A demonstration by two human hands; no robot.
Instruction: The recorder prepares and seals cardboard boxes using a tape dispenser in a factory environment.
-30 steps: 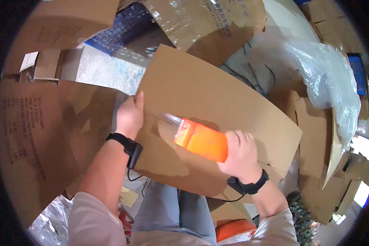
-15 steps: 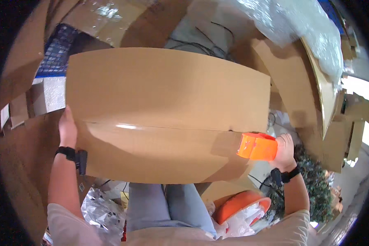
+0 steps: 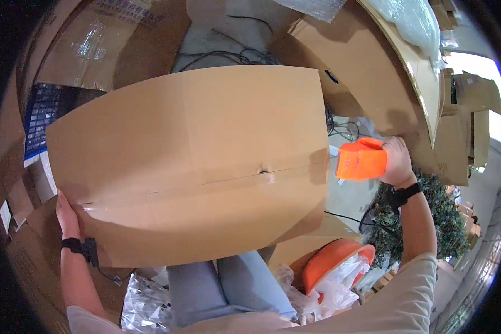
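Observation:
A large closed cardboard box (image 3: 195, 128) fills the middle of the view, a seam running lengthwise across its upper face. My left hand (image 3: 67, 214) holds its left edge near the lower corner, the fingers partly hidden by the box side. Off the box's right end, my right hand (image 3: 397, 161) is closed round an orange tape dispenser (image 3: 362, 160). The dispenser is apart from the box. A small dark hole or tear (image 3: 263, 171) marks the seam towards the right, and a shiny patch lies at the seam's left end.
Black cables (image 3: 245, 55) lie on the floor beyond the box. Large cardboard sheets (image 3: 367, 72) and bubble wrap (image 3: 409, 25) stand at the far right. An orange tub (image 3: 328, 259) with clear plastic, a green artificial tree (image 3: 440, 222) and crumpled silver foil (image 3: 145, 303) are nearby.
The box has shifted left and turned, its left end nearer me, with my left hand moving along. My right hand has lifted the dispenser away from the seam, beyond the box's right end.

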